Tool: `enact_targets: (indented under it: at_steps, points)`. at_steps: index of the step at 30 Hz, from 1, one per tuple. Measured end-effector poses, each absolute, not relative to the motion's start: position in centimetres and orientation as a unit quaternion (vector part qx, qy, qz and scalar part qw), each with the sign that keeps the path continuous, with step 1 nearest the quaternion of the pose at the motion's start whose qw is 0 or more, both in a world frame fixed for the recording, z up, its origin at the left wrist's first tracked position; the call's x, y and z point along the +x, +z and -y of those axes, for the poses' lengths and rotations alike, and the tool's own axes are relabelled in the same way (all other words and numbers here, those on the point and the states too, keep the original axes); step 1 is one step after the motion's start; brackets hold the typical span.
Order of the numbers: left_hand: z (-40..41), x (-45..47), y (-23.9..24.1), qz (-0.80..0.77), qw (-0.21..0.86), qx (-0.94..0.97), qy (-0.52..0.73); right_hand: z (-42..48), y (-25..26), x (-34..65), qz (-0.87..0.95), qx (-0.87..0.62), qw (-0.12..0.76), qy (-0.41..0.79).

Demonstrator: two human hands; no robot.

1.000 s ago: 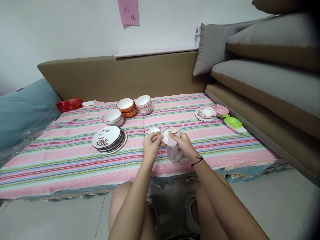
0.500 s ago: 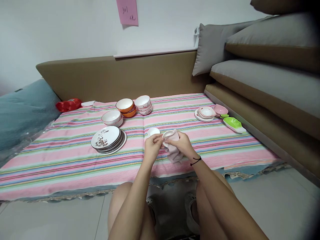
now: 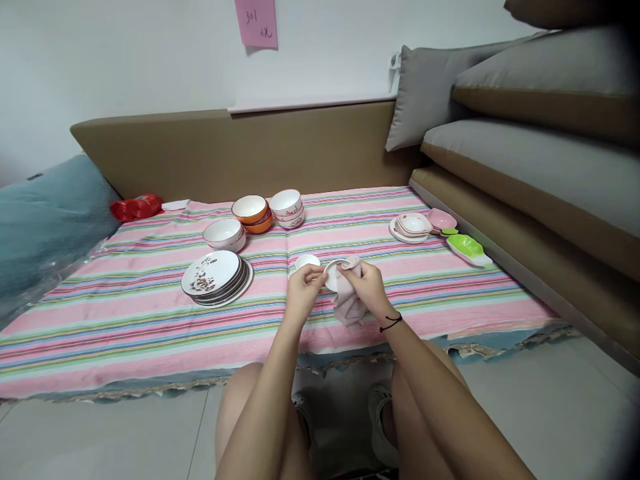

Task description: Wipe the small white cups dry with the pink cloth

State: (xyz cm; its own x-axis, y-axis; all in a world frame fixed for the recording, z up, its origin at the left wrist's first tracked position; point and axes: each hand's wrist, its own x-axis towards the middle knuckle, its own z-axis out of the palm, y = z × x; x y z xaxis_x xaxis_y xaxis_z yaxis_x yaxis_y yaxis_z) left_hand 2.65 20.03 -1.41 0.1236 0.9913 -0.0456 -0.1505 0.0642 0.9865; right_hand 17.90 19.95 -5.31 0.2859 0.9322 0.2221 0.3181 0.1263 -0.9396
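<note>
Left hand pinched small white dish; right hand gripped pink cloth, hiding most of dish. Second small dish just behind.

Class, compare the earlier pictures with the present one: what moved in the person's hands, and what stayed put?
The small white dish was tilted in the left hand from open-face to nearly edge-on, while the right hand worked the pink cloth over its rim. Neither grip let go. The plate stack, bowls and striped cover stayed put.
</note>
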Motion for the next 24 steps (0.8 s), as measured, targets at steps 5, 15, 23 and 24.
enact_targets:
  at_steps: [5, 15, 23, 24]
  points:
    - [-19.8, 2.8, -1.6, -0.432, 0.601, 0.475, 0.476, -19.7, -5.1, 17.8, 0.503, -0.595, 0.54, 0.318]
    - [-20.1, 2.9, -1.7, -0.449, 0.585, 0.483, 0.472, -19.6, -5.0, 17.6, 0.513, -0.609, 0.528, 0.297]
    - [-19.4, 3.2, -0.8, -0.434, 0.615, 0.521, 0.404, -19.7, -4.8, 17.7, 0.496, -0.577, 0.56, 0.329]
    - [-19.4, 3.2, -0.8, -0.433, 0.617, 0.524, 0.396, -19.7, -4.7, 17.7, 0.498, -0.576, 0.558, 0.33]
